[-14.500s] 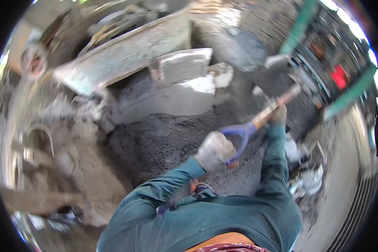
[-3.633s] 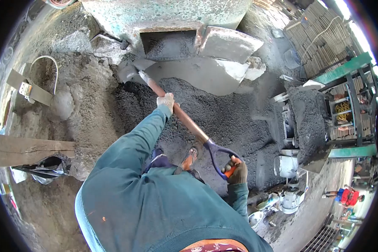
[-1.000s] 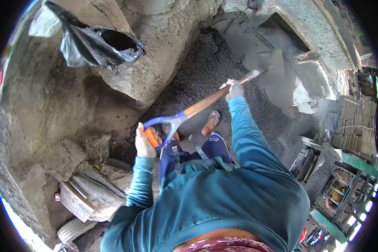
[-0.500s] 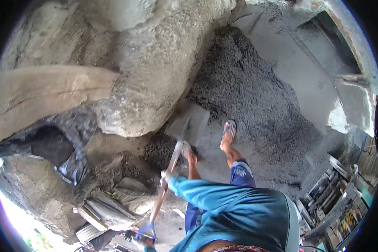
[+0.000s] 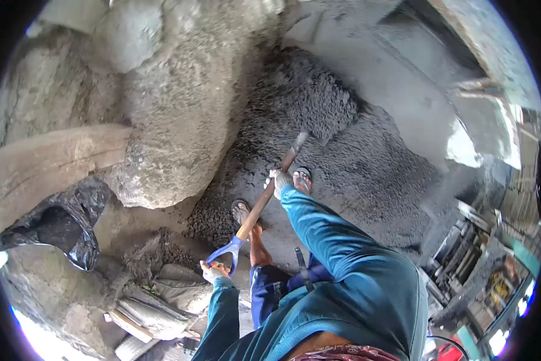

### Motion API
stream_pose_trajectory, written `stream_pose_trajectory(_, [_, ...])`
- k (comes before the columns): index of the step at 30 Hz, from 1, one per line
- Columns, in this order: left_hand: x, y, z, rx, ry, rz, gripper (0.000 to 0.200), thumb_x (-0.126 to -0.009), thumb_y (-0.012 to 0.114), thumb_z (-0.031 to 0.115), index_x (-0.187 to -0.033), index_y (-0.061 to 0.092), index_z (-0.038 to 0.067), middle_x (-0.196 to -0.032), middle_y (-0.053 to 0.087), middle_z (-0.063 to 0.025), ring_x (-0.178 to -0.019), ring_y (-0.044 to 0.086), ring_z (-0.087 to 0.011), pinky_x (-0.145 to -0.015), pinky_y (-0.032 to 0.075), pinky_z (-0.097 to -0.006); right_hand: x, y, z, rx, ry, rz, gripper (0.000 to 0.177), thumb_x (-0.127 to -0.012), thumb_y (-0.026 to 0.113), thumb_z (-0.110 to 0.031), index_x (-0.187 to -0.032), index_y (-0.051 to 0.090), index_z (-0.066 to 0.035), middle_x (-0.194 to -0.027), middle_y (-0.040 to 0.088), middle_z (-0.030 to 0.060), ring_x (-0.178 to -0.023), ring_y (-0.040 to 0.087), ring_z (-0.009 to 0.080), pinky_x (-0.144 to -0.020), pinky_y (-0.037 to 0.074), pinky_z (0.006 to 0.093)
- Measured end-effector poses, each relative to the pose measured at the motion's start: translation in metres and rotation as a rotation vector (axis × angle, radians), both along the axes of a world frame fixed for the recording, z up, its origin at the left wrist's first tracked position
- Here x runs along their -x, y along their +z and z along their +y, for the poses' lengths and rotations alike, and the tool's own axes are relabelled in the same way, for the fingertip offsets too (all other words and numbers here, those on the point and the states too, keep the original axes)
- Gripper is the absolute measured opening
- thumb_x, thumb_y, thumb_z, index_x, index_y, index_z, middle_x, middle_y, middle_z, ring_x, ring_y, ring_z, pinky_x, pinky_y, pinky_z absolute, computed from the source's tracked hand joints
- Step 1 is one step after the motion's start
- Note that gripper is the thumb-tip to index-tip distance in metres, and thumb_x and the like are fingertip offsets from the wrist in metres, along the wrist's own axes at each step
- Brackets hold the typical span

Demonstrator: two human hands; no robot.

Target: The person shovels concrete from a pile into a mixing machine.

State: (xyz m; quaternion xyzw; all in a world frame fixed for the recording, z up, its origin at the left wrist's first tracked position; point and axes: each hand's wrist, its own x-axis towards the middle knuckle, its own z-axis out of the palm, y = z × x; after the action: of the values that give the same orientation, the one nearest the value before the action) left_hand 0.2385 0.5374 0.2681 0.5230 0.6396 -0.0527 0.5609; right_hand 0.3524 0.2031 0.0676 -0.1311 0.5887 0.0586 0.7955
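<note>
Both my hands are on a shovel (image 5: 261, 210) with a wooden shaft and a blue D-shaped handle. My left hand (image 5: 216, 272) is closed around the blue handle at the lower end. Farther up, my right hand (image 5: 280, 182), in what looks like a greyish glove, grips the shaft near the blade. A heap of dark, wet-looking gravel mix (image 5: 324, 105) lies at the shovel's far end and hides the blade. More of this mix (image 5: 378, 174) spreads over the floor around my sandalled feet (image 5: 301, 179).
A large rough rock-like mass (image 5: 174, 120) rises at the left, with a wooden board (image 5: 54, 159) and a black plastic sheet (image 5: 81, 231) by it. Stacked pieces of material (image 5: 463, 256) stand at the lower right. Behind the mix is a smooth grey slab (image 5: 396, 90).
The shovel has swung up and right from beside the rock, and dark mix now sits at its far end. Both hands moved up with it. My feet have shifted.
</note>
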Motion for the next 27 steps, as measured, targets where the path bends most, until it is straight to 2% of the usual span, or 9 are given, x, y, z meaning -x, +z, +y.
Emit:
stream_pose_trajectory(4, [-0.007,-0.014,0.028,-0.034,-0.259,-0.115,0.06,-0.092,0.048,0.063,-0.057,0.042,0.015,-0.048,0.04,-0.0007,-0.038,0.038,-0.0171,-0.036,0.03,-0.0323,0.056,0.085,-0.045,0.102,-0.197,0.057,0.012,-0.09,0.063,-0.015,-0.095,0.053,-0.013,-0.074,0.051,0.0045,-0.061,0.056,0.0266,-0.052,0.047,0.0455])
stream_pose_trajectory(11, [-0.074,0.014,-0.137,0.497,-0.709,0.153,0.061,-0.086,0.046,0.074,-0.061,0.042,0.018,-0.049,0.038,-0.0013,-0.039,0.039,-0.0191,-0.036,0.032,-0.0353,0.221,0.187,-0.193,0.724,-0.587,-0.006,0.018,-0.085,0.063,-0.017,-0.099,0.054,-0.012,-0.077,0.057,0.0046,-0.065,0.059,0.0278,-0.062,0.052,0.0509])
stream_pose_trajectory(13, [-0.072,0.06,-0.227,0.569,-0.84,0.047,0.057,-0.087,0.048,0.071,-0.067,0.044,0.018,-0.052,0.04,-0.0007,-0.04,0.039,-0.0178,-0.037,0.033,-0.0349,0.253,0.284,-0.249,0.693,-0.788,-0.013,0.01,-0.085,0.061,-0.014,-0.092,0.054,-0.01,-0.071,0.055,0.005,-0.064,0.059,0.028,-0.065,0.052,0.0511])
stream_pose_trajectory(16, [-0.054,0.137,-0.338,0.927,-1.12,-0.253,0.051,-0.088,0.053,0.062,-0.079,0.057,0.012,-0.062,0.052,-0.003,-0.05,0.05,-0.0201,-0.044,0.04,-0.0357,0.309,0.404,-0.33,0.847,-0.941,-0.043,0.007,-0.085,0.059,-0.012,-0.084,0.053,-0.007,-0.061,0.052,0.0079,-0.054,0.054,0.0288,-0.057,0.05,0.0466])
stream_pose_trajectory(18, [-0.036,0.226,-0.405,0.833,-1.599,-0.839,0.04,-0.087,0.063,0.047,-0.085,0.063,0.007,-0.071,0.058,-0.0069,-0.059,0.056,-0.0234,-0.051,0.043,-0.0351,0.36,0.455,-0.379,0.977,-1.006,-0.184,0.01,-0.093,0.053,-0.014,-0.084,0.051,-0.009,-0.062,0.051,0.0071,-0.053,0.053,0.0271,-0.056,0.049,0.0462])
stream_pose_trajectory(19, [-0.032,0.256,-0.423,0.428,-1.983,-1.328,0.035,-0.085,0.068,0.039,-0.088,0.065,0.004,-0.076,0.061,-0.0098,-0.064,0.059,-0.0259,-0.056,0.045,-0.0372,0.38,0.483,-0.392,1.123,-1.097,-0.271,0.011,-0.093,0.053,-0.014,-0.084,0.05,-0.009,-0.064,0.051,0.0067,-0.053,0.053,0.0263,-0.057,0.05,0.044])
stream_pose_trajectory(21, [-0.015,0.329,-0.453,0.721,-1.998,-1.723,0.03,-0.081,0.073,0.029,-0.088,0.063,0.001,-0.08,0.063,-0.0125,-0.069,0.062,-0.0299,-0.062,0.049,-0.0423,0.436,0.513,-0.418,0.98,-1.075,-0.543,0.017,-0.094,0.056,-0.023,-0.091,0.051,-0.007,-0.069,0.054,0.0072,-0.058,0.055,0.0255,-0.061,0.051,0.0442])
stream_pose_trajectory(24, [-0.022,0.382,-0.429,0.756,-1.88,-2.241,0.04,-0.085,0.069,0.039,-0.089,0.064,-0.001,-0.082,0.064,-0.0102,-0.07,0.063,-0.0224,-0.063,0.05,-0.0356,0.407,0.579,-0.363,1.188,-0.954,-0.419,0.026,-0.092,0.06,-0.031,-0.1,0.053,-0.008,-0.073,0.054,0.0056,-0.064,0.056,0.0247,-0.067,0.052,0.0452])
stream_pose_trajectory(27, [-0.042,0.299,-0.347,0.941,-1.831,-1.62,0.033,-0.085,0.07,0.034,-0.088,0.062,0.002,-0.082,0.063,-0.0115,-0.071,0.063,-0.0281,-0.068,0.052,-0.0408,0.345,0.568,-0.314,1.081,-0.819,-0.544,0.021,-0.091,0.061,-0.029,-0.098,0.054,-0.01,-0.075,0.055,0.0038,-0.067,0.057,0.0235,-0.07,0.052,0.0453])
